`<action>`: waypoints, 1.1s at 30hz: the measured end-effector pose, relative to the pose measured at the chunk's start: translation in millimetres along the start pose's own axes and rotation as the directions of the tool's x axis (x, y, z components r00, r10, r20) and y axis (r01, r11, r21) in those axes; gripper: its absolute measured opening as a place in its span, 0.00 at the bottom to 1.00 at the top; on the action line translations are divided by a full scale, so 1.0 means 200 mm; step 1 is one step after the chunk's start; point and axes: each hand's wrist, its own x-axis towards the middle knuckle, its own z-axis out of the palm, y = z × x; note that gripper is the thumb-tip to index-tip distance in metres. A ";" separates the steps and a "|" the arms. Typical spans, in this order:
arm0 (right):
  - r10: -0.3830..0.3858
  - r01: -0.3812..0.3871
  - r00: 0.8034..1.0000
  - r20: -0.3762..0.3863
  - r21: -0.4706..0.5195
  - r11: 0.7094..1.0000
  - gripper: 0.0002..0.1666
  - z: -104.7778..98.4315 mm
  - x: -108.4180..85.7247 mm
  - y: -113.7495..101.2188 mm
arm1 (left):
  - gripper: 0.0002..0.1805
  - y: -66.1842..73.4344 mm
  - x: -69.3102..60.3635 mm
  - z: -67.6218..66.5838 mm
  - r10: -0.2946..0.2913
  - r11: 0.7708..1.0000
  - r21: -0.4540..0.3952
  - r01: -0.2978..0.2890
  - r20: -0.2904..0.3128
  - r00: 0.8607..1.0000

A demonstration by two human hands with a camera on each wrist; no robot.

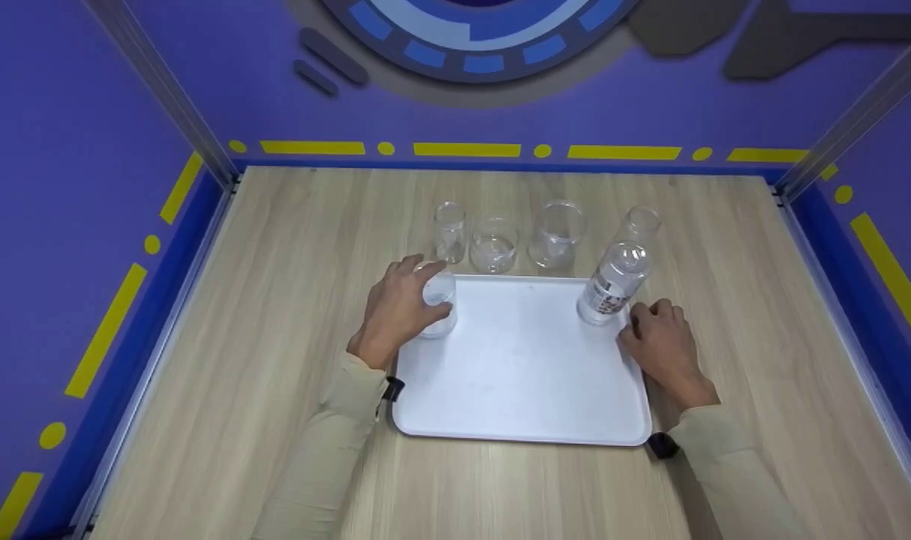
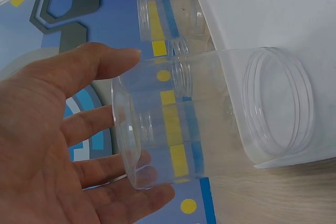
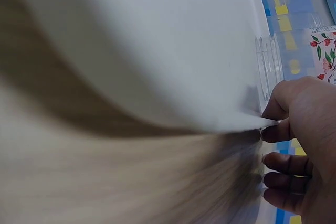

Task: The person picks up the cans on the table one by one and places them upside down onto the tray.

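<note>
Since everything sits on that table (image 1: pixel 238 375), start with the tray (image 1: pixel 515 375): you've got its right rim pinched between the thumb and finger of your right hand (image 1: pixel 662 341), so tugging or raising that side could tip it and send whatever's standing on it sliding. Your left hand (image 1: pixel 399 304) is spread pretty wide, fingers and thumb round the upper part of the glass (image 1: pixel 442 291), which stands on the tray near its far left corner. Can't tell how hard you're squeezing, but a loose hold on smooth clear walls could slip, and the tray's left edge is just beside it. Then there's the bottle (image 1: pixel 613 285), on the tray's far right corner and right next to your right hand, so a careless knuckle could topple it. Past the far edge you've got the wide glass (image 1: pixel 559 236), the low glass (image 1: pixel 494 247), the narrow glass (image 1: pixel 449 232) and one small glass (image 1: pixel 644 221) partly hidden behind the bottle. The narrow one's the main obstacle, just beyond your left fingertips, so reaching forward could clink it.
</note>
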 end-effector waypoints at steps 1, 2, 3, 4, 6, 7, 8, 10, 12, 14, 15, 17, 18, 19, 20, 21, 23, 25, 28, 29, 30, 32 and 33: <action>-0.001 0.001 1.000 0.001 -0.001 1.000 0.17 0.00 0.00 0.00 | 0.35 0.00 0.00 0.00 0.001 1.000 0.001 -0.001 0.000 1.000; -0.002 0.002 1.000 0.002 -0.001 1.000 0.17 0.00 0.00 0.00 | 0.34 0.00 0.00 0.00 0.001 1.000 0.001 -0.001 -0.001 1.000; -0.003 0.003 1.000 0.002 -0.002 1.000 0.17 0.00 0.00 0.00 | 0.34 0.00 0.00 0.00 0.002 1.000 0.000 -0.002 0.000 1.000; -0.005 0.005 1.000 0.001 -0.003 1.000 0.17 0.00 0.00 0.00 | 0.34 0.00 0.00 0.00 0.005 1.000 0.000 -0.005 -0.002 1.000; -0.006 0.006 1.000 0.000 -0.005 1.000 0.16 0.00 0.00 0.00 | 0.34 0.00 0.00 -0.01 0.009 1.000 0.002 -0.009 -0.002 1.000; -0.009 0.009 1.000 -0.002 -0.007 1.000 0.16 0.00 0.00 0.00 | 0.34 0.00 0.00 -0.01 0.010 1.000 0.003 -0.010 -0.003 1.000; -0.009 0.009 1.000 -0.004 -0.007 1.000 0.16 0.00 0.00 0.00 | 0.34 0.00 0.01 -0.01 0.010 1.000 0.005 -0.010 -0.002 1.000; -0.012 0.012 1.000 -0.007 -0.008 1.000 0.15 0.00 0.00 0.01 | 0.34 0.01 0.01 -0.01 0.009 1.000 0.006 -0.009 0.003 1.000; -0.013 0.013 1.000 -0.007 -0.007 1.000 0.15 0.01 0.00 0.01 | 0.35 0.01 0.01 -0.01 0.003 1.000 0.005 -0.003 0.011 1.000; -0.013 0.013 1.000 -0.008 -0.005 1.000 0.14 0.01 0.00 0.01 | 0.35 0.01 0.01 -0.01 -0.002 1.000 0.001 0.002 0.017 1.000; -0.013 0.013 1.000 -0.007 -0.005 1.000 0.14 0.00 0.00 0.00 | 0.35 0.01 0.01 -0.01 -0.005 1.000 -0.001 0.005 0.018 1.000; -0.012 0.012 1.000 -0.008 -0.005 1.000 0.14 0.00 0.00 0.00 | 0.35 0.00 0.01 -0.01 -0.006 1.000 -0.004 0.006 0.017 1.000; -0.012 0.012 1.000 -0.007 -0.005 1.000 0.14 0.00 0.00 0.00 | 0.35 0.00 0.01 -0.01 -0.006 1.000 -0.004 0.006 0.017 1.000; -0.012 0.012 1.000 -0.006 -0.005 1.000 0.14 0.00 0.00 0.00 | 0.35 0.00 0.01 -0.01 -0.004 1.000 -0.004 0.004 0.015 1.000; -0.012 0.012 1.000 -0.006 -0.006 1.000 0.14 0.00 0.00 0.00 | 0.35 0.00 0.01 -0.01 -0.002 1.000 -0.004 0.002 0.013 1.000; -0.013 0.013 1.000 -0.006 -0.005 1.000 0.15 0.00 0.00 0.00 | 0.35 0.00 0.01 -0.01 -0.001 1.000 -0.004 0.001 0.012 1.000; -0.016 0.016 1.000 -0.010 -0.005 1.000 0.14 0.00 0.00 0.00 | 0.35 0.00 0.01 -0.01 0.002 1.000 -0.005 -0.002 0.010 1.000; -0.019 0.019 1.000 -0.014 -0.004 1.000 0.14 0.00 0.00 0.00 | 0.35 0.00 0.01 0.00 0.003 1.000 -0.006 -0.003 0.010 1.000; -0.022 0.022 1.000 -0.021 -0.005 1.000 0.14 0.01 0.00 0.01 | 0.35 0.01 0.01 0.00 -0.001 1.000 -0.006 0.001 0.012 1.000; -0.022 0.022 1.000 -0.021 -0.006 1.000 0.14 0.01 0.00 0.01 | 0.35 0.01 0.01 0.00 -0.003 1.000 -0.006 0.003 0.013 1.000; -0.021 0.021 1.000 -0.019 -0.006 1.000 0.15 0.01 0.00 0.01 | 0.36 0.01 0.01 0.00 -0.005 1.000 -0.005 0.005 0.015 1.000; -0.019 0.019 1.000 -0.015 -0.007 1.000 0.15 0.01 0.00 0.01 | 0.36 0.01 0.01 0.00 -0.006 1.000 -0.006 0.006 0.018 1.000; -0.018 0.018 1.000 -0.011 -0.007 1.000 0.15 0.01 0.00 0.01 | 0.36 0.01 0.01 0.00 -0.006 1.000 -0.007 0.006 0.019 1.000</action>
